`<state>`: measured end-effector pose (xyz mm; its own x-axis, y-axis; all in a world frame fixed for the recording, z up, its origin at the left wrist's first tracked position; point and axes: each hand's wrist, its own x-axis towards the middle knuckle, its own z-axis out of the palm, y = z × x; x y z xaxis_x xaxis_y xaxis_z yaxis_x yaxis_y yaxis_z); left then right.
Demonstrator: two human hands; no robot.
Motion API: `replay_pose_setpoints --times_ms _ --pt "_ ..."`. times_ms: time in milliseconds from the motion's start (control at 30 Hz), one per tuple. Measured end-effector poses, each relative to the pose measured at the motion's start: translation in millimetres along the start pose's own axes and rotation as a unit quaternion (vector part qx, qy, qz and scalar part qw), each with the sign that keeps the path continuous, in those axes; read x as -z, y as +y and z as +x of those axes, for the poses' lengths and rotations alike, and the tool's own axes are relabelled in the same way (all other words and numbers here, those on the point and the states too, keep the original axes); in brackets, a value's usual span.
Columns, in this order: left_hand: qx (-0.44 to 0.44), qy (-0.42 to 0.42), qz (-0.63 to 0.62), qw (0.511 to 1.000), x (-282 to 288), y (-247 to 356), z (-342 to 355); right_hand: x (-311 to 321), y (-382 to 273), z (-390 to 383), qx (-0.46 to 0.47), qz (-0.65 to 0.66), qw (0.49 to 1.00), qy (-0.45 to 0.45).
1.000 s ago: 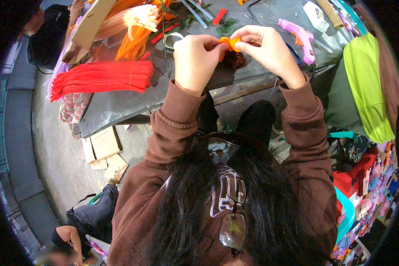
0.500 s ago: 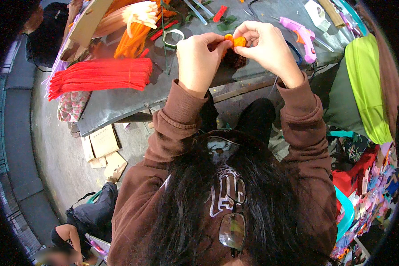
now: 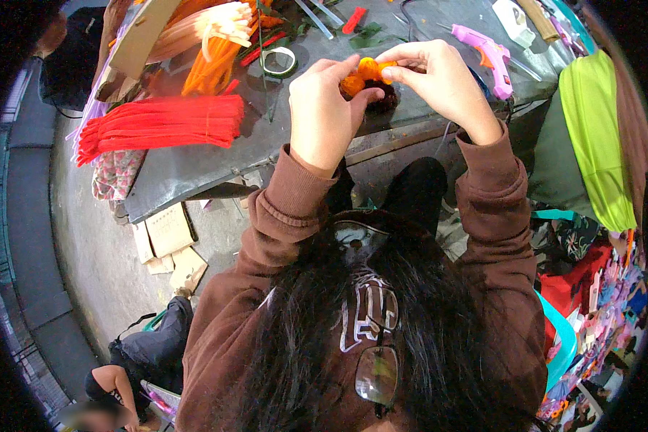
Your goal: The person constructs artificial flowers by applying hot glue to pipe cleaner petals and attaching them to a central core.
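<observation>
Over the near edge of the grey table (image 3: 266,176), both hands work on a small fuzzy flower piece with orange petals (image 3: 368,69) and a dark brown part (image 3: 381,99). My left hand (image 3: 322,111) grips it from the left, its thumb at the lower side and its fingertips partly hidden. My right hand (image 3: 439,83) pinches an orange petal between thumb and forefinger. A pink glue gun (image 3: 491,65) lies to the right, and a ring of pale ribbon (image 3: 278,53) sits just beyond my left hand.
Red pipe cleaners (image 3: 158,126), orange ones (image 3: 212,68) and pale ones (image 3: 201,29) lie at left near a board (image 3: 140,39). Lime fabric (image 3: 594,137) hangs at right. Cardboard (image 3: 169,234) lies on the floor. Other people (image 3: 140,338) are at lower left and upper left.
My left thumb has dropped lower on the piece and more orange petals show between my hands. My right hand has shifted slightly to the right, still pinching.
</observation>
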<state>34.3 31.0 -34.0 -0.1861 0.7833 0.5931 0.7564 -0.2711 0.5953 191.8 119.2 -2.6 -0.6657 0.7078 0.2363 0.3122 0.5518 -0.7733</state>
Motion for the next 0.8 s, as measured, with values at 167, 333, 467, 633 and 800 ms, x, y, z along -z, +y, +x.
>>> replay_pose_setpoints --times_ms 167,333,467,633,800 --pt "0.009 0.012 0.035 0.999 7 28 -5 0 2 4 -0.011 0.002 1.000 -0.008" --pt "-0.010 0.055 0.061 0.997 -13 22 -19 3 0 10 0.025 -0.043 0.998 -0.027" --pt "-0.007 0.045 0.018 0.999 -14 17 -17 6 3 17 0.041 -0.061 0.996 -0.055" --pt "-0.016 0.012 0.014 1.000 -7 13 -13 12 5 24 0.042 -0.018 0.991 -0.122" --pt "0.018 -0.030 -0.017 0.999 -7 6 -12 11 13 29 0.044 0.019 0.987 -0.153"
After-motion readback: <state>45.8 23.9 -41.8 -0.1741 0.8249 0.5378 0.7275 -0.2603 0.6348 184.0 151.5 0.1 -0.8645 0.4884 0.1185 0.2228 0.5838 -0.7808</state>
